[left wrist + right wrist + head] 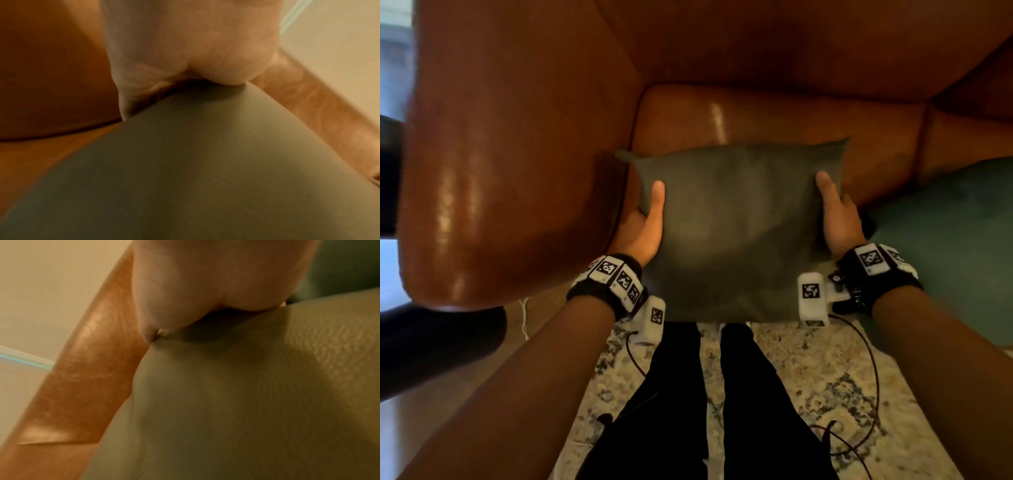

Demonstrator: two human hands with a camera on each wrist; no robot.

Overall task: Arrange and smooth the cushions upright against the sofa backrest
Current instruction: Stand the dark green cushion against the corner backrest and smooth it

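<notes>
Both hands, left hand [645, 228] and right hand [837, 219], clamp the olive cushion [736, 226] (no readable label) over the sofa seat [756, 116]; its long axis runs 9-to-3 o'clock.

The left hand [191, 48] fills the upper middle of the frame, its palm pressed against the top edge of an olive-green cushion [195, 170] that spreads across the whole lower half. Brown sofa leather [51, 73] lies at upper left and runs diagonally down the right; a pale wall [339, 48] shows at upper right.
</notes>
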